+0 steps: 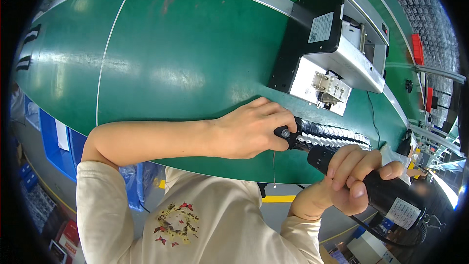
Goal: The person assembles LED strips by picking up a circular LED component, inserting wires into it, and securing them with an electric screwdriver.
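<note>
My left hand (254, 129) rests at the table's near edge, its fingers closed around the dark end of a long ribbed black-and-white part (334, 134). A round black piece with a shiny centre shows between its thumb and fingers. In my right hand (356, 178) is a black electric screwdriver (393, 190), gripped around the body, with a white label and a wire hanger at its rear. Its nose points left toward the held end of the ribbed part. The bit's tip is too hard to make out, so I cannot tell whether it touches. A thin wire hangs below my left hand.
A metal machine unit (361, 66) with a black side plate stands beyond my hands on the green table (195, 44). A thin black cable (373, 117) runs beside it. Blue bins (53, 139) sit below the table at left. Red boxes (416, 49) are at far right.
</note>
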The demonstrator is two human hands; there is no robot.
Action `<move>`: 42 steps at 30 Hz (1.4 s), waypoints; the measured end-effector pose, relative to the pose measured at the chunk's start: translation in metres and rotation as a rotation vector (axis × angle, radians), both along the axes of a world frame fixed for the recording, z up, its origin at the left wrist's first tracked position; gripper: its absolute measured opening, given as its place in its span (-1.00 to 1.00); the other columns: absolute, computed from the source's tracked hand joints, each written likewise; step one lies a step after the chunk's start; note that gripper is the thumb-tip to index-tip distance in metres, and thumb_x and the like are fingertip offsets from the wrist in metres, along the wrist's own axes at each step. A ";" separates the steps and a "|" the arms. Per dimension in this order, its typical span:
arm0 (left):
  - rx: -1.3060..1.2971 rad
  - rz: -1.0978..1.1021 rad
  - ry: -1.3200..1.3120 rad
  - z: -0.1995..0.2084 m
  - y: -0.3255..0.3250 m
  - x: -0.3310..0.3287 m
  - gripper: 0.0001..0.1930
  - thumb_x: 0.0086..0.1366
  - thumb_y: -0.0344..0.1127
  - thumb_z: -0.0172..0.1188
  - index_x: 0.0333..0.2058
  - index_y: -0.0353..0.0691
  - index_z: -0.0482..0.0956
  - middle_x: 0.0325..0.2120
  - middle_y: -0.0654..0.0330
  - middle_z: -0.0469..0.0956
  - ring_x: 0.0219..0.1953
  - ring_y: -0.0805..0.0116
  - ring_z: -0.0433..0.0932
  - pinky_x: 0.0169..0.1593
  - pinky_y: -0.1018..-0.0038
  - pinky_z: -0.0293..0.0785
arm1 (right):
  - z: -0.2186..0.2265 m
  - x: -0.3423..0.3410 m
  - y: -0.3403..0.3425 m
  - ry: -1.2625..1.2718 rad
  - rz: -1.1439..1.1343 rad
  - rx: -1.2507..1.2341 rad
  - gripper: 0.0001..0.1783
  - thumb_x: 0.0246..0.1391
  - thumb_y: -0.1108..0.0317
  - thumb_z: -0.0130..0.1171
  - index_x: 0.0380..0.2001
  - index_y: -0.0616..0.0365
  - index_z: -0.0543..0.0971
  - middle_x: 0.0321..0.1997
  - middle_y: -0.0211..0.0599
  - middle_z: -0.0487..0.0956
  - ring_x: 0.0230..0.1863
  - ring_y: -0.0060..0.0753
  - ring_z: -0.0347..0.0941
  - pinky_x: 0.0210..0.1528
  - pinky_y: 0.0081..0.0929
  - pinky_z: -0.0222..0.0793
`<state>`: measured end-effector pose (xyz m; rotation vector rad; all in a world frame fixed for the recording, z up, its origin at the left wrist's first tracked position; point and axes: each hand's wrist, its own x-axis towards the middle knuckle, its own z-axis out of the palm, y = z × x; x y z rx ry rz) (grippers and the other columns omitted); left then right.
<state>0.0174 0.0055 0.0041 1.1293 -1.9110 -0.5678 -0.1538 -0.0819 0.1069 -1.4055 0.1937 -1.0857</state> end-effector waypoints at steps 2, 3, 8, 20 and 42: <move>-0.007 0.000 -0.007 0.000 0.000 0.000 -0.81 -0.07 -0.41 0.19 -0.41 -0.02 0.66 -0.15 0.23 0.42 -0.03 0.26 0.37 0.02 0.37 0.24 | -0.002 -0.002 0.001 0.043 0.016 -0.003 -0.50 -0.17 0.62 0.20 -0.19 0.01 0.22 -0.65 -0.37 0.36 -0.76 -0.46 0.32 -0.68 -0.41 0.35; -0.006 0.001 -0.008 0.000 0.000 0.000 -0.81 -0.07 -0.41 0.19 -0.41 -0.02 0.66 -0.15 0.23 0.42 -0.03 0.26 0.37 0.02 0.37 0.24 | -0.003 -0.002 0.002 0.042 0.017 -0.002 -0.50 -0.17 0.62 0.20 -0.19 0.01 0.22 -0.65 -0.37 0.36 -0.76 -0.46 0.32 -0.68 -0.41 0.35; 0.023 -0.032 0.025 0.003 -0.001 0.001 -0.83 -0.03 -0.36 0.20 -0.40 -0.03 0.67 -0.14 0.26 0.41 0.00 0.29 0.36 0.02 0.36 0.25 | -0.007 0.005 0.008 0.078 0.034 -0.198 -0.58 -0.06 0.57 0.10 -0.12 0.09 0.24 -0.64 -0.37 0.29 -0.77 -0.52 0.27 -0.69 -0.53 0.28; 0.028 -0.020 -0.018 0.002 -0.002 -0.001 -0.91 0.06 -0.27 0.25 -0.40 -0.01 0.66 -0.13 0.30 0.40 0.07 0.18 0.38 0.06 0.29 0.28 | -0.004 0.004 0.009 0.184 0.144 -0.320 -0.57 -0.09 0.59 0.14 -0.18 0.06 0.21 -0.60 -0.36 0.37 -0.72 -0.47 0.37 -0.67 -0.43 0.40; 0.084 -0.026 0.089 0.011 -0.006 0.006 -0.63 -0.19 -0.44 0.35 -0.29 -0.10 0.61 -0.01 0.12 0.41 0.02 0.12 0.41 0.01 0.27 0.30 | -0.039 -0.067 -0.086 0.091 -0.537 -0.168 -0.46 -0.08 0.51 0.08 0.04 0.17 0.27 -0.58 -0.36 0.30 -0.71 -0.55 0.19 -0.61 -0.50 0.23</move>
